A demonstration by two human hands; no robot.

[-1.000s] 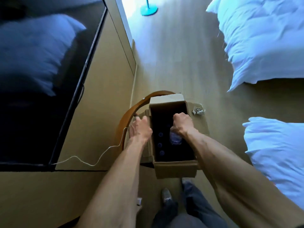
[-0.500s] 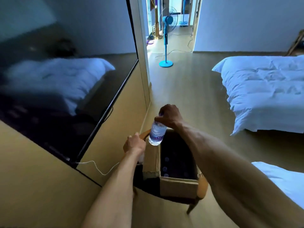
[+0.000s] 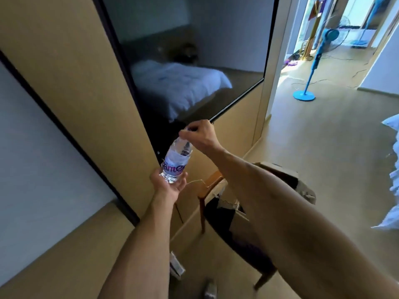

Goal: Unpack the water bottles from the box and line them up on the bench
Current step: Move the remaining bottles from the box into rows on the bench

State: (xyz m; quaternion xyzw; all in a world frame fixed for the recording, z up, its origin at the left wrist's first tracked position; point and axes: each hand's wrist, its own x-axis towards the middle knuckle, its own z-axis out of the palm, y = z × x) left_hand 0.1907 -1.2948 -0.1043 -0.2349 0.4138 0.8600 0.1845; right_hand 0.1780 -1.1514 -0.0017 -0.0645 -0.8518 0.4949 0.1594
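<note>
A clear plastic water bottle (image 3: pixel 176 159) with a white and purple label hangs tilted in the air in front of the dark screen. My right hand (image 3: pixel 199 134) pinches it at the cap from above. My left hand (image 3: pixel 169 185) is cupped palm up under the bottle's base, fingers relaxed around it. The cardboard box (image 3: pixel 287 175) sits on a wooden chair (image 3: pixel 210 186) to the right, mostly hidden behind my right forearm. No bench surface can be made out.
A large dark screen (image 3: pixel 183 67) on a beige wall panel fills the left and centre. A thin white cable (image 3: pixel 194 181) hangs by the chair. A blue standing fan (image 3: pixel 313 61) stands in the doorway at right, and white bedding (image 3: pixel 393 147) shows at the right edge.
My right hand lifted a bottle out of the box and carried it up and left. My left hand left the box flap and came under the bottle's base. My view swung up and left.
</note>
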